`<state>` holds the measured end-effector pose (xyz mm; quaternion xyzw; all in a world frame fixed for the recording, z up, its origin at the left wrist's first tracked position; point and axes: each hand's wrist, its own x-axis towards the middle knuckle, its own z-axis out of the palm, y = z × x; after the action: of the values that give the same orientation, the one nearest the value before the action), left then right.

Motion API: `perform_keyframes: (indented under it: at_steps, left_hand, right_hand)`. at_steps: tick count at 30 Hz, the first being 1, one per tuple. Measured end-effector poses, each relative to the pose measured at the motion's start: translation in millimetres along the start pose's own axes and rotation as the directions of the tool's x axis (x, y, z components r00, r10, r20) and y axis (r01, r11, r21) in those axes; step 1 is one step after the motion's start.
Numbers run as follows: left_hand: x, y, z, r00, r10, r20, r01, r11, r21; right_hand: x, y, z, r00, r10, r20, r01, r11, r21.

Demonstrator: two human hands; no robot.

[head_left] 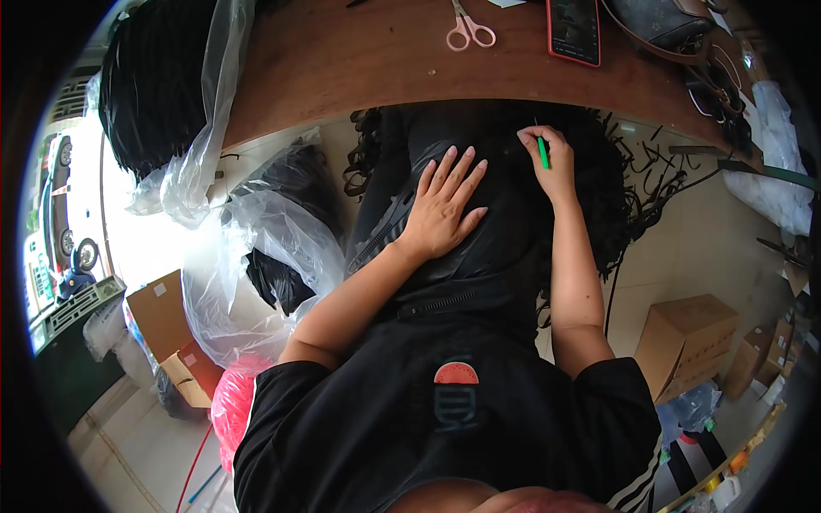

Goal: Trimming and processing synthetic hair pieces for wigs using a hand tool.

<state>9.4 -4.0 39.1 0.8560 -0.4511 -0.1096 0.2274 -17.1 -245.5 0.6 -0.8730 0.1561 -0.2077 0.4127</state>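
Note:
My left hand (442, 203) lies flat, fingers stretched, on the dark cloth over my lap. Black curly hair strands (599, 171) spread over my lap and hang down on both sides, partly tucked below the table edge. Over the right part of this dark mass, my right hand (554, 162) is closed round a slim tool with a green handle (543, 152). A thin tip seems to point away from me past the fingers; its exact shape is too small to tell.
On the brown table (359, 68) lie pink-handled scissors (470, 34), a red-cased phone (574, 32) and a bag (663, 21). A black fibre bundle (154, 94) in plastic hangs over its left end. Plastic bags (256, 265) and cardboard boxes (688, 338) stand around me.

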Motion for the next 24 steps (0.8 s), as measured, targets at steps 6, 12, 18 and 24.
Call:
perform_keyframes:
  at_steps: [6, 12, 18, 24]
  left_hand:
    - [0.0, -1.1, -3.9, 1.0, -0.002, -0.006, 0.001, 1.0, -0.025]
    - [0.0, -2.5, -3.4, 0.999, 0.008, -0.034, -0.008, 1.0, -0.027]
    - [36.0, -15.8, -17.6, 0.832, -0.374, -0.409, 0.267, 0.917, -0.297]
    - [50.8, -26.4, -37.3, 0.927, -0.375, 0.01, 0.352, 0.862, -0.365]
  right_hand:
    - [-14.5, -3.6, 3.4, 0.974, 0.192, 0.122, -0.216, 0.949, 0.229]
    - [-28.4, -39.9, 13.1, 0.865, 0.498, -0.067, -0.49, 0.865, 0.108]
    - [-29.8, -53.3, 30.9, 0.945, 0.324, -0.042, -0.293, 0.899, 0.326]
    - [-27.0, -112.9, -4.4, 0.987, 0.046, -0.154, 0.032, 0.881, 0.472]
